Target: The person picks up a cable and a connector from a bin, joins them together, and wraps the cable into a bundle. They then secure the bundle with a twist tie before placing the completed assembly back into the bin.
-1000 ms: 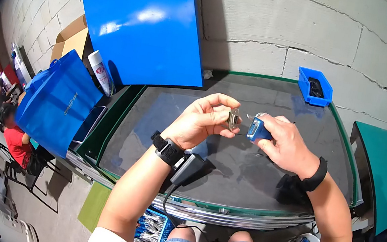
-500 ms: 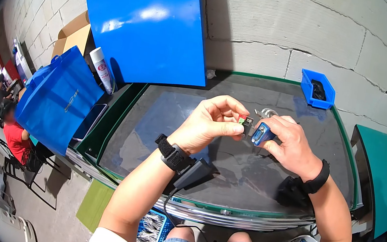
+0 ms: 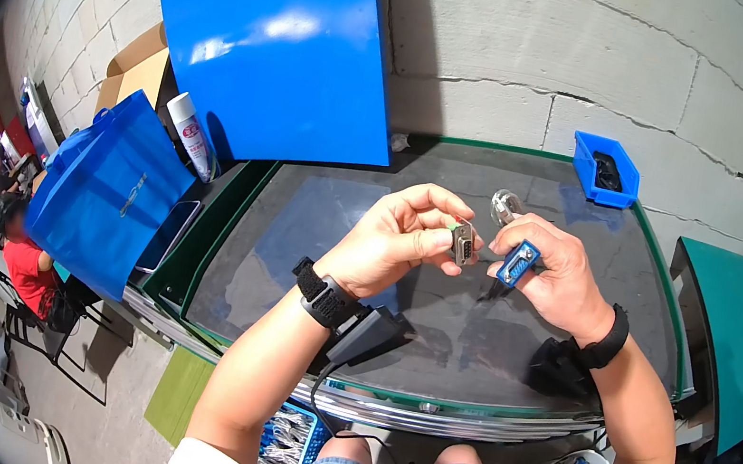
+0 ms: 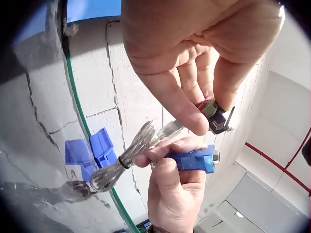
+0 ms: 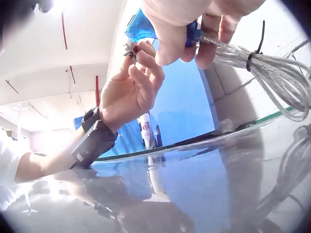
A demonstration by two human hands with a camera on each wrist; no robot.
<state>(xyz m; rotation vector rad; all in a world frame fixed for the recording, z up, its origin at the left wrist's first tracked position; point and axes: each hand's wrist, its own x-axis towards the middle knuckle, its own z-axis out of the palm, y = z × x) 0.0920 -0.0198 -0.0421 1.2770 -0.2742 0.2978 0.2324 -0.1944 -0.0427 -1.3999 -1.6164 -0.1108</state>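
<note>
The left hand (image 3: pixel 401 241) pinched a small metal-faced connector (image 3: pixel 463 244); the right hand (image 3: pixel 559 277) gripped a blue connector (image 3: pixel 518 263) above the counter (image 3: pixel 310 319).

- No text can be read with certainty.
- White spray can (image 3: pixel 191 138): red print on its side, too small to read; also unreadable in the right wrist view.
- Blue bag (image 3: pixel 108 193): a pale, slanting logo on its side, its characters too blurred to read.
</note>
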